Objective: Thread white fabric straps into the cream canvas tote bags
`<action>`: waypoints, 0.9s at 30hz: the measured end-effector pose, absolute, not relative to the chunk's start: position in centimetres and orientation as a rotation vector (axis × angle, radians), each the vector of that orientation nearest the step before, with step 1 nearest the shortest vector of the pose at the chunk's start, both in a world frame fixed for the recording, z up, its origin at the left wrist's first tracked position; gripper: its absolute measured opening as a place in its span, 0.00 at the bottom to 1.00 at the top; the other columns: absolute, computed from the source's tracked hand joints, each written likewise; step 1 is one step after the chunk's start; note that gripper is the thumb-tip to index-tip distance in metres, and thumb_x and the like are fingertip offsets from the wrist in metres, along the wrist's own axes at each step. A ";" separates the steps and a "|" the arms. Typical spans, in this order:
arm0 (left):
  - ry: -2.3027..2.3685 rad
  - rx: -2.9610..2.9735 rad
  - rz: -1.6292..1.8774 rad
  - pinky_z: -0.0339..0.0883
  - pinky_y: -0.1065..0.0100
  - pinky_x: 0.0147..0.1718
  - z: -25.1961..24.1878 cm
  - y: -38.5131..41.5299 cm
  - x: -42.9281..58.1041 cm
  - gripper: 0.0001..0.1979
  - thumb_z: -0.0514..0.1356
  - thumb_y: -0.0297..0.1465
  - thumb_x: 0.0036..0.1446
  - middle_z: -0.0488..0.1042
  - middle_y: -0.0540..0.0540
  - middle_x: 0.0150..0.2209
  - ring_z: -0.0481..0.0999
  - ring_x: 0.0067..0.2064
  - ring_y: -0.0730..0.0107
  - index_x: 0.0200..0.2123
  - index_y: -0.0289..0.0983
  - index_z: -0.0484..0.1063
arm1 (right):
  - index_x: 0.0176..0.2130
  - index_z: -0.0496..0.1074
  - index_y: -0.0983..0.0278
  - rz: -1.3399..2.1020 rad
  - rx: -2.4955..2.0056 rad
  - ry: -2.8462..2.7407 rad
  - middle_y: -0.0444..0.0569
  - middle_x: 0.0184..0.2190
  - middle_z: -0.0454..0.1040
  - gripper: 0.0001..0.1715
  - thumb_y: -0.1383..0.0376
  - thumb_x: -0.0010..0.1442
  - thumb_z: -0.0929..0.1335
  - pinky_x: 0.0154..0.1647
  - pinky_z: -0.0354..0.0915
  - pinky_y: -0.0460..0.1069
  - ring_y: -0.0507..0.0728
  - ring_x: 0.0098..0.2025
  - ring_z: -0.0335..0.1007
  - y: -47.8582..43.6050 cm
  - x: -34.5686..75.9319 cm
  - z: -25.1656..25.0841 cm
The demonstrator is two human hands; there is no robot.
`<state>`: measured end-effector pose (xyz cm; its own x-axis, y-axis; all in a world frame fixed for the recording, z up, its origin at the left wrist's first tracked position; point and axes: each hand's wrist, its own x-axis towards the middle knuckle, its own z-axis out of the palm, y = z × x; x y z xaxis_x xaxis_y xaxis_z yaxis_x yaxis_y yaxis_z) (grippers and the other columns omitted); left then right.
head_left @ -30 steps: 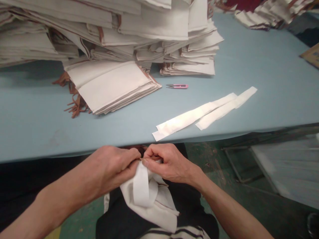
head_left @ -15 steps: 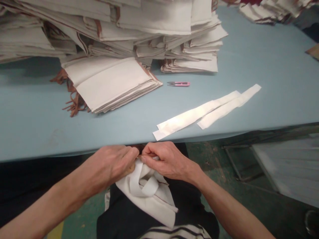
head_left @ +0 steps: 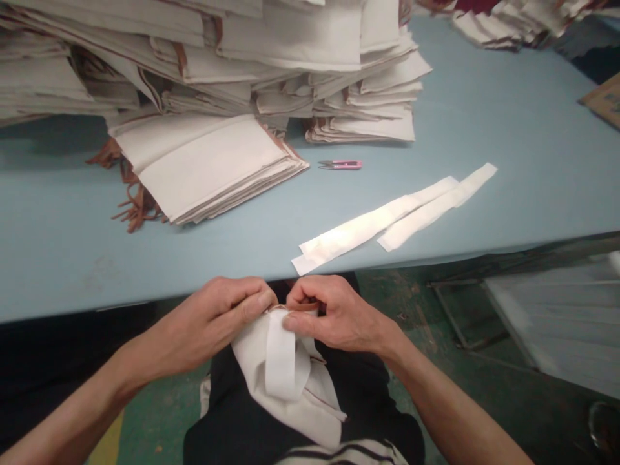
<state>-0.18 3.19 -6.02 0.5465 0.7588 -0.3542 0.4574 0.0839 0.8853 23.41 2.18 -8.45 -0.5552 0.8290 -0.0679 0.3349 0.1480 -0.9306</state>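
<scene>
Over my lap, just below the table edge, hangs an off-white cloth bag point(head_left: 259, 365) with brown trim along its upper edge. My left hand point(head_left: 235, 307) pinches that edge on the left, fingers closed. On the right, my right hand point(head_left: 334, 313) grips the brown-trimmed edge between thumb and curled fingers. A white strip point(head_left: 279, 361) loops down from between the hands against the cloth. Its upper end lies near my right thumb. The fingertips partly hide the gripped edge.
On the blue table point(head_left: 203, 265) lie pink thread snips point(head_left: 340, 165) and loose white strips point(head_left: 372, 223). A pile of cloth bags point(head_left: 213, 165) with brown cords sits at left, before tall stacks point(head_left: 290, 39). Cardboard point(head_left: 603, 100) rests at the right edge.
My hands have shifted slightly, and my left thumb now lies along the cloth edge. The white strip's loop hangs straighter and more openly. The view has moved a little right.
</scene>
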 end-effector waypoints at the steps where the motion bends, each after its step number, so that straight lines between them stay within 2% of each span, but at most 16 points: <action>1: 1.043 1.525 0.267 0.55 0.73 0.24 -6.0 3.5 0.0 0.24 0.55 0.47 0.70 0.62 0.54 0.25 0.60 0.27 0.73 0.26 0.38 0.68 | 0.30 0.71 0.63 1.364 -1.101 -1.983 0.38 0.26 0.69 0.11 0.63 0.61 0.74 0.31 0.56 0.45 0.49 0.27 0.59 2.1 23.3 -8.4; 3: 0.951 1.479 0.160 0.51 0.73 0.23 -5.8 4.1 0.3 0.24 0.54 0.47 0.70 0.58 0.54 0.26 0.56 0.27 0.73 0.26 0.38 0.65 | 0.29 0.69 0.63 1.293 -1.079 -2.022 0.37 0.25 0.67 0.12 0.65 0.60 0.74 0.32 0.55 0.45 0.49 0.27 0.58 2.0 23.0 -8.3; 7: 0.851 1.400 0.040 0.47 0.72 0.22 -5.4 4.9 0.8 0.23 0.57 0.46 0.68 0.55 0.54 0.25 0.52 0.27 0.73 0.25 0.38 0.66 | 0.25 0.60 0.61 1.269 -1.055 -2.080 0.36 0.24 0.60 0.21 0.65 0.60 0.74 0.30 0.52 0.45 0.49 0.26 0.55 1.8 22.9 -8.3; 10: 0.835 1.463 0.019 0.47 0.72 0.21 -5.1 5.1 0.9 0.24 0.58 0.45 0.68 0.54 0.54 0.23 0.52 0.25 0.73 0.22 0.38 0.64 | 0.26 0.60 0.61 1.320 -1.064 -2.099 0.36 0.25 0.61 0.22 0.64 0.60 0.75 0.30 0.51 0.45 0.49 0.27 0.56 1.8 23.1 -8.3; 13: 0.829 1.563 0.012 0.53 0.73 0.23 -5.0 4.8 0.6 0.23 0.57 0.43 0.69 0.59 0.54 0.24 0.59 0.26 0.73 0.23 0.38 0.67 | 0.26 0.62 0.62 1.360 -1.023 -2.106 0.36 0.24 0.62 0.22 0.65 0.59 0.77 0.30 0.51 0.45 0.49 0.27 0.56 1.9 23.2 -8.4; 18: 0.865 1.852 0.037 0.60 0.73 0.29 -5.4 3.2 -0.1 0.17 0.56 0.39 0.72 0.71 0.53 0.28 0.69 0.30 0.71 0.30 0.41 0.76 | 0.27 0.62 0.62 1.362 -0.880 -2.158 0.36 0.25 0.61 0.20 0.69 0.60 0.76 0.34 0.55 0.46 0.49 0.29 0.59 2.0 23.3 -8.5; 22: 0.795 2.094 0.075 0.63 0.70 0.39 -5.8 1.6 0.0 0.14 0.51 0.30 0.74 0.77 0.51 0.36 0.75 0.37 0.67 0.38 0.42 0.75 | 0.27 0.62 0.61 1.345 -0.855 -2.161 0.36 0.25 0.61 0.18 0.72 0.58 0.74 0.35 0.55 0.47 0.50 0.29 0.60 1.8 23.4 -8.6; 24: 0.785 2.193 0.103 0.62 0.67 0.35 -6.2 1.0 0.3 0.15 0.49 0.28 0.75 0.77 0.50 0.34 0.75 0.34 0.68 0.37 0.40 0.73 | 0.27 0.62 0.61 1.330 -0.869 -2.161 0.37 0.25 0.62 0.17 0.74 0.56 0.73 0.35 0.56 0.47 0.51 0.30 0.60 1.6 23.4 -8.7; 27: 0.858 2.335 0.217 0.56 0.64 0.28 -6.8 0.5 0.6 0.18 0.47 0.29 0.75 0.72 0.51 0.27 0.71 0.25 0.69 0.31 0.40 0.68 | 0.28 0.62 0.61 1.304 -0.901 -2.155 0.38 0.26 0.64 0.15 0.75 0.55 0.71 0.35 0.57 0.47 0.51 0.30 0.60 1.3 23.6 -8.8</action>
